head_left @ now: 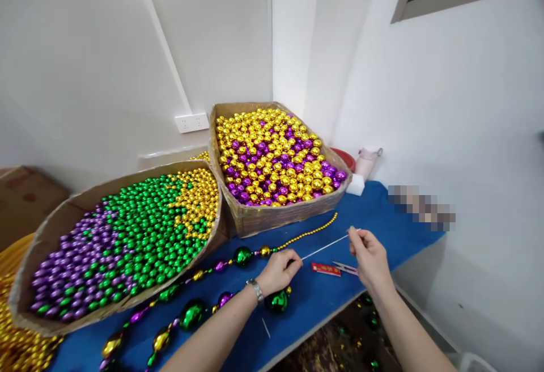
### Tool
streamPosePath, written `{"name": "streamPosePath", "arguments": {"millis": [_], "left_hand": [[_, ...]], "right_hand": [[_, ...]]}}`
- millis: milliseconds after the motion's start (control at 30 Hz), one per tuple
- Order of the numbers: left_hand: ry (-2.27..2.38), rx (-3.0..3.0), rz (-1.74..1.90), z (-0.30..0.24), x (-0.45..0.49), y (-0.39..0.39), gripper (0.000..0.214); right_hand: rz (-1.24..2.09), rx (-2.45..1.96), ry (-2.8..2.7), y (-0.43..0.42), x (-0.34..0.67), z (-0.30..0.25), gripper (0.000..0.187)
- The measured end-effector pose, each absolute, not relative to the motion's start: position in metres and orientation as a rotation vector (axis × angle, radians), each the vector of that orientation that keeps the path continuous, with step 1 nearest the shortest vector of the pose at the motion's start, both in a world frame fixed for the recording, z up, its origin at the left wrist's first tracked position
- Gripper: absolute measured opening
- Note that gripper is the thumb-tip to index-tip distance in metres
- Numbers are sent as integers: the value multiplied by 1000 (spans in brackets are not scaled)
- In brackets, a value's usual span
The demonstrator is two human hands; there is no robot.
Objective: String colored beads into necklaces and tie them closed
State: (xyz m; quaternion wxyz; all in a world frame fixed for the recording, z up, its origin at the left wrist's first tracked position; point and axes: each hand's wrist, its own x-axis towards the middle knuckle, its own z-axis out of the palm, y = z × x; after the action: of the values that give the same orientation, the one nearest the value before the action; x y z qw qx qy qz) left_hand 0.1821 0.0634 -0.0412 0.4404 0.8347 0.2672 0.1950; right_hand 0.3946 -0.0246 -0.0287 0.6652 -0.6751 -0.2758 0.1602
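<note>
A thin white thread or needle (323, 246) stretches between my two hands above the blue table (382, 219). My left hand (278, 270) is closed and pinches its lower end. My right hand (369, 253) pinches the upper end with thumb and forefinger. A string of green, gold and purple beads (199, 281) runs left across the table from my left hand. A large green bead (278, 301) lies just under my left wrist. A strand of small gold beads (312, 233) curves toward the far box.
Two cardboard boxes stand behind: the left box (46, 230) holds purple, green and gold beads, the right box (276, 216) gold and purple ones. A red packet (325, 269) and small scissors (345, 268) lie between my hands. White walls close in behind and right; the table edge runs near.
</note>
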Motion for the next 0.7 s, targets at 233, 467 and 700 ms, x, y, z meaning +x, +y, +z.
{"name": "streamPosePath", "arguments": {"millis": [233,467,700], "left_hand": [[617,2025,450,-39,175,74,23],[618,1511,489,-16,176,75,29],[632,1454,506,8,179,76,31]], "right_hand": [[288,-1694,-291,-30,477,-50,28],[241,-2088,-274,-49,528,-69,22],[42,-2426,-825,-29,523,-68,28]]}}
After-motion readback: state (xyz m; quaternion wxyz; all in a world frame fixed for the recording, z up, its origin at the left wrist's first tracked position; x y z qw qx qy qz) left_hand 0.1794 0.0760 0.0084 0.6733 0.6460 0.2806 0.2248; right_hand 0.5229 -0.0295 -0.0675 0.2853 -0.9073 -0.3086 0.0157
